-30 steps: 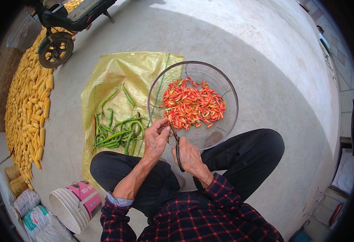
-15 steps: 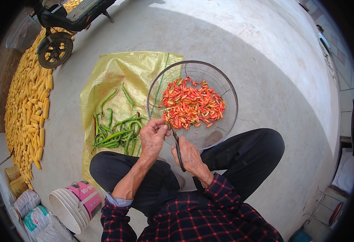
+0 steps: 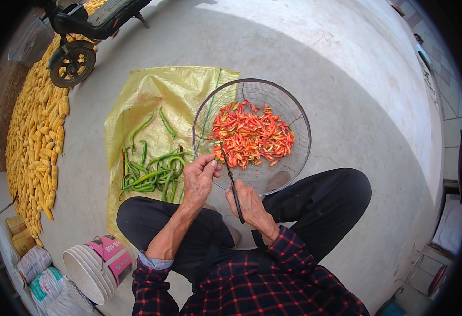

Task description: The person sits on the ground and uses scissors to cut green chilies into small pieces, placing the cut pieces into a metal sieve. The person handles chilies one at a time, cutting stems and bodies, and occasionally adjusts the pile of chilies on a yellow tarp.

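While the person in the plaid shirt [image 3: 273,287] is sitting low, dark-trousered knees [image 3: 336,192] are bounding the near edge of the work. Between them, the right hand [image 3: 252,204] is gripping black scissors [image 3: 237,201], its fingers wrapped round the handles; how far the blades are standing apart, I cannot tell. Just beside it, the left hand [image 3: 198,176] is pinching a small green piece [image 3: 218,160], thumb and finger clamped on it next to the blades, over the near-left side of a round mesh sieve [image 3: 258,180]. Inside, short red chillies [image 3: 249,134] are lying heaped, leaving a margin of mesh before the dark rim. That rim is overlapping the right edge of a yellow woven sack [image 3: 128,102], where long green peppers [image 3: 157,177] are bunching near the left knee. Left of that knee, a white bucket [image 3: 86,274] is sitting, its pink label [image 3: 112,258] carrying upside-down lettering. Farther off, corn cobs [image 3: 36,142] are spreading along the left, and a dark scooter [image 3: 81,26] is standing at their edge. Concrete floor [image 3: 357,126] is stretching rightward and beyond the sieve, giving room for moving.
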`<state>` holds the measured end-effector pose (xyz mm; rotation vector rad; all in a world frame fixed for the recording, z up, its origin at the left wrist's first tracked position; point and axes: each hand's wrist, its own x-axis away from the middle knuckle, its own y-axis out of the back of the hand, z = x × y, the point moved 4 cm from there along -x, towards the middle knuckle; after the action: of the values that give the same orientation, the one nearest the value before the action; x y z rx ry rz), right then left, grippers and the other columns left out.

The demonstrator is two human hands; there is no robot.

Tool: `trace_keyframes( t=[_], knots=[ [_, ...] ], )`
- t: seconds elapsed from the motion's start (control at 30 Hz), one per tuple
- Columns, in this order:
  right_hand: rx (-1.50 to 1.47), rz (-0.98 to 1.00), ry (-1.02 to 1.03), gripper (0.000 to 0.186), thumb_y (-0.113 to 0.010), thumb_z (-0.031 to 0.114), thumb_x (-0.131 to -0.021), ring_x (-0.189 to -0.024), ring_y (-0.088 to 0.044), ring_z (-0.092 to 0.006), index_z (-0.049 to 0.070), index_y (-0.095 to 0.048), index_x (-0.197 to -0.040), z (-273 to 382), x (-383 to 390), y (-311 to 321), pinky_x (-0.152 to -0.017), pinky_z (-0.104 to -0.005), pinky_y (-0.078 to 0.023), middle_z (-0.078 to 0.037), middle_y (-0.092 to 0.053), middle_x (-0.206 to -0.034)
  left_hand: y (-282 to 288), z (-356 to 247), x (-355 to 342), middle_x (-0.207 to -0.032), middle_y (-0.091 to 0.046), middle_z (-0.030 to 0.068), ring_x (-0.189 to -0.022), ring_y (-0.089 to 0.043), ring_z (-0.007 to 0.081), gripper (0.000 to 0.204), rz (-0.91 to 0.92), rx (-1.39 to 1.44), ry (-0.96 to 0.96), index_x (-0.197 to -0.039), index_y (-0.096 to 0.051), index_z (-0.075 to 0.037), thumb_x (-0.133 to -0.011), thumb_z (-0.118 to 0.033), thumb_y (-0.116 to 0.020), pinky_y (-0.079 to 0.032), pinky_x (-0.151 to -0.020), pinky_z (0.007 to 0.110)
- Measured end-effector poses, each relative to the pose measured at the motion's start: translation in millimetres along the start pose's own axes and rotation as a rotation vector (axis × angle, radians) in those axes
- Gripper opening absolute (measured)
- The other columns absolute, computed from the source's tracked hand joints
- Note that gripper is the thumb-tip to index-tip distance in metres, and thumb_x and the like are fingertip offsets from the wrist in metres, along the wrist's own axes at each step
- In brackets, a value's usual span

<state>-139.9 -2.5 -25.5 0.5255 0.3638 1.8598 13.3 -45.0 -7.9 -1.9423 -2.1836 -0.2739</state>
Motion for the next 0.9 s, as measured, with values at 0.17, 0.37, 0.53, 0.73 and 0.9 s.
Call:
trace_keyframes(
  t=[0.17, 0.37, 0.53, 0.73, 0.9],
  knots=[
    [0.098, 0.037, 0.021, 0.026, -0.061, 0.016, -0.090, -0.069, -0.063, -0.0473, -0.005, -0.047, -0.088, 12.7, 0.6, 8.5, -0.063, -0.0535, -0.050, -0.029, -0.061, -0.072, 0.6, 3.8, 0.0, -0.081, -0.067, 0.0066, -0.067, -0.059, 0.0104, 0.023, 0.004, -0.135, -0.033, -0.114, -0.066, 0.006, -0.097, -0.005, -0.056, -0.050, -0.062, 0.024],
    [0.165, 0.047, 0.009, 0.026, -0.060, 0.018, -0.090, -0.067, -0.062, -0.0481, -0.005, -0.048, -0.085, 1.3, 2.4, 6.5, -0.062, -0.0532, -0.050, -0.029, -0.060, -0.067, 3.3, 4.3, -2.8, -0.078, -0.066, 0.0061, -0.065, -0.058, 0.0099, 0.021, 0.008, -0.280, 0.005, -0.110, -0.067, 0.007, -0.095, -0.004, -0.056, -0.049, -0.060, 0.025],
    [-0.045, -0.046, -0.036, 0.030, -0.058, 0.021, -0.091, -0.061, -0.063, -0.0456, -0.004, -0.051, -0.077, -23.2, -0.4, -7.1, -0.057, -0.0504, -0.050, -0.026, -0.059, -0.060, 4.6, -5.3, -6.0, -0.082, -0.066, 0.0061, -0.068, -0.059, 0.0094, 0.023, -0.031, -0.222, 0.033, -0.113, -0.065, 0.009, -0.094, -0.003, -0.058, -0.049, -0.063, 0.023],
    [-0.960, -0.019, -0.534, 0.029, -0.053, 0.027, -0.093, -0.043, -0.046, -0.0117, 0.001, -0.055, -0.080, -45.3, -4.8, -4.9, -0.043, -0.0276, -0.039, -0.001, -0.049, -0.060, 58.5, -91.3, 18.3, -0.090, -0.068, 0.0096, -0.076, -0.065, 0.0118, 0.026, -0.372, 0.118, -0.253, -0.116, -0.060, 0.007, -0.091, 0.002, -0.065, -0.052, -0.069, 0.023],
    [-0.763, -0.121, -0.484, 0.032, -0.053, 0.026, -0.092, -0.042, -0.048, -0.0142, -0.002, -0.058, -0.080, -52.9, -7.7, 1.7, -0.040, -0.0291, -0.038, -0.004, -0.051, -0.057, 160.0, -116.9, 85.4, -0.092, -0.066, 0.0103, -0.078, -0.064, 0.0131, 0.025, -0.833, 0.075, -0.496, -0.113, -0.058, 0.006, -0.090, 0.003, -0.067, -0.055, -0.072, 0.025]
  ],
)
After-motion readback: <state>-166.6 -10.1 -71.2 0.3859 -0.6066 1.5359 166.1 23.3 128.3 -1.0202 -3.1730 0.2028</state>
